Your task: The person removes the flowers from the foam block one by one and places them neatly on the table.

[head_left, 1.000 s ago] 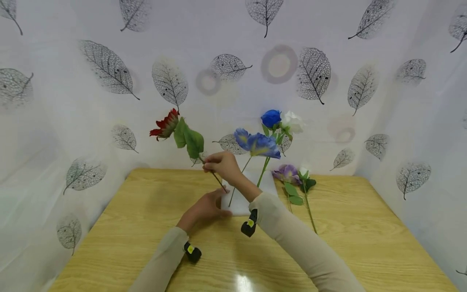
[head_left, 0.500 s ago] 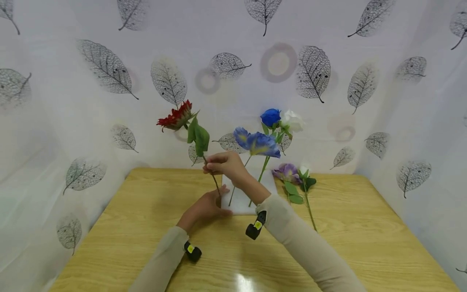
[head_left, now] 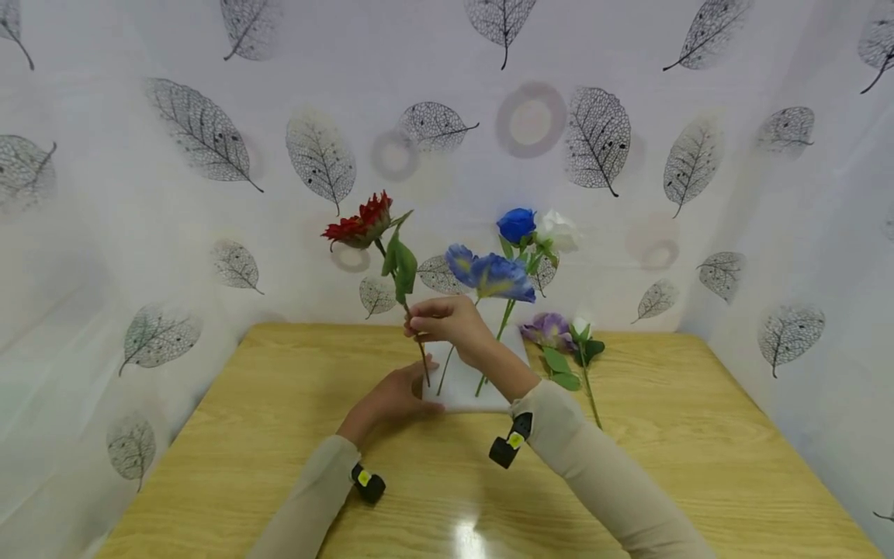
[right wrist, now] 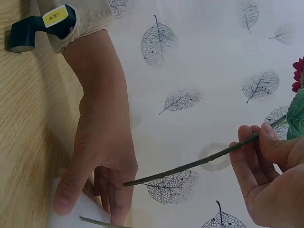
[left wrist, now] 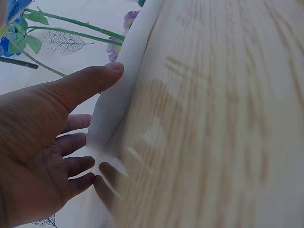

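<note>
My right hand (head_left: 426,320) pinches the stem of a red flower (head_left: 362,223) with green leaves, held nearly upright, its stem tip (right wrist: 127,183) at the left edge of a white foam block (head_left: 466,378) on the wooden table (head_left: 279,435). My left hand (head_left: 405,390) rests against the block's left side (left wrist: 118,104), thumb and fingers straight. Blue flowers (head_left: 492,273), a blue rose (head_left: 518,223) and a white rose (head_left: 559,230) stand in the block.
A purple flower (head_left: 550,330) and a white bud (head_left: 582,329) with green leaves lie on the table right of the block. A white leaf-printed curtain (head_left: 209,140) surrounds the table on three sides.
My right hand has swung the red flower from leaning left to nearly upright and shifted slightly right. The left hand stays on the block.
</note>
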Tool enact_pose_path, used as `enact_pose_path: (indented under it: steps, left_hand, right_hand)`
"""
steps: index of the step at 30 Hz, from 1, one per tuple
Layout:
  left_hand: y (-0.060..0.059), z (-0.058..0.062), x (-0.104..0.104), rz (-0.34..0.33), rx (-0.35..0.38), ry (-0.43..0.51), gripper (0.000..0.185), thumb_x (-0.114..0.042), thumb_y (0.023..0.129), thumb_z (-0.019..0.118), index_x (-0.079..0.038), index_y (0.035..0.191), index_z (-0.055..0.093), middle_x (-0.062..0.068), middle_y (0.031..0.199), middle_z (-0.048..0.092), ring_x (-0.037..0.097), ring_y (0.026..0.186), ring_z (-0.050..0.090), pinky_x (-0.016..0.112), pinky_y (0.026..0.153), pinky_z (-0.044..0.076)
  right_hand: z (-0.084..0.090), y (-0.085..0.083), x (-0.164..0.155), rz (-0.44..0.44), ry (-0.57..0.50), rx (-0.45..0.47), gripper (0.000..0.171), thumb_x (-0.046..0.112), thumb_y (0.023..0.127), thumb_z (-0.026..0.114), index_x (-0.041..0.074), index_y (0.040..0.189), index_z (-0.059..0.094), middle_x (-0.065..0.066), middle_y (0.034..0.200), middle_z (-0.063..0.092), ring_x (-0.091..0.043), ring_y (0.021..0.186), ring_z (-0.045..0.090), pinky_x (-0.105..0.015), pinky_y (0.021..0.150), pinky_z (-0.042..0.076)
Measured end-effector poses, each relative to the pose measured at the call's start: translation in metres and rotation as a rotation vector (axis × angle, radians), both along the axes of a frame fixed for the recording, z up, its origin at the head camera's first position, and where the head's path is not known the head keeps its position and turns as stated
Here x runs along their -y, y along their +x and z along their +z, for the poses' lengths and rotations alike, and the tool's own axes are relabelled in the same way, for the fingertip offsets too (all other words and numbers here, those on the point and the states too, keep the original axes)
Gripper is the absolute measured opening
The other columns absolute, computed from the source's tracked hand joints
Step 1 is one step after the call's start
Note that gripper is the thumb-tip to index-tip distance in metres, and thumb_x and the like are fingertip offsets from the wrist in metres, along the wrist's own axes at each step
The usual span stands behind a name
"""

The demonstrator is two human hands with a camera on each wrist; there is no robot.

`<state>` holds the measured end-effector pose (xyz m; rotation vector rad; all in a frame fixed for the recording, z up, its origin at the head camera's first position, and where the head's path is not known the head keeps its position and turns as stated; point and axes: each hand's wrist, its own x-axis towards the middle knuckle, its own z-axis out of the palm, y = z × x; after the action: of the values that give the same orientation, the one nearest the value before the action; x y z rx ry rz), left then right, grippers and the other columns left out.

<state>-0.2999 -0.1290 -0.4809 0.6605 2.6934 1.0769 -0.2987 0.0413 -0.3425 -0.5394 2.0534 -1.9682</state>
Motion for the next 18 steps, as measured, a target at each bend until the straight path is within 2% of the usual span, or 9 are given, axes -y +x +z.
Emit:
enact_pose_path:
  steps: [10, 14, 18]
  left_hand:
    - [0.001, -0.003, 0.0, -0.04, -0.023, 0.004, 0.09, -0.045, 0.084, 0.083, -0.009, 0.156, 0.042, 0.009, 0.164, 0.038, 0.028, 0.15, 0.038, 0.047, 0.123, 0.036]
    - [0.003, -0.002, 0.0, -0.035, -0.018, 0.003, 0.092, -0.045, 0.084, 0.083, -0.009, 0.157, 0.04, 0.007, 0.167, 0.031, 0.027, 0.152, 0.035, 0.046, 0.124, 0.033]
    - [0.003, -0.002, 0.0, -0.026, -0.019, -0.009, 0.088, -0.044, 0.084, 0.083, -0.012, 0.155, 0.043, 0.006, 0.167, 0.031, 0.028, 0.152, 0.035, 0.046, 0.125, 0.032]
  right_hand:
    - [-0.002, 0.008, -0.019, 0.013, -0.051, 0.046, 0.027, -0.003, 0.098, 0.063, -0.013, 0.123, 0.065, -0.001, 0.092, 0.077, -0.014, 0.089, 0.075, -0.041, 0.092, 0.062]
    - [-0.002, 0.012, -0.025, 0.027, -0.06, 0.03, 0.024, -0.004, 0.098, 0.061, -0.013, 0.12, 0.066, 0.0, 0.091, 0.076, -0.015, 0.088, 0.075, -0.041, 0.091, 0.063]
    - [-0.004, 0.014, -0.03, 0.051, -0.068, 0.016, 0.025, -0.004, 0.099, 0.06, -0.016, 0.121, 0.064, 0.0, 0.092, 0.077, -0.014, 0.089, 0.075, -0.041, 0.091, 0.063]
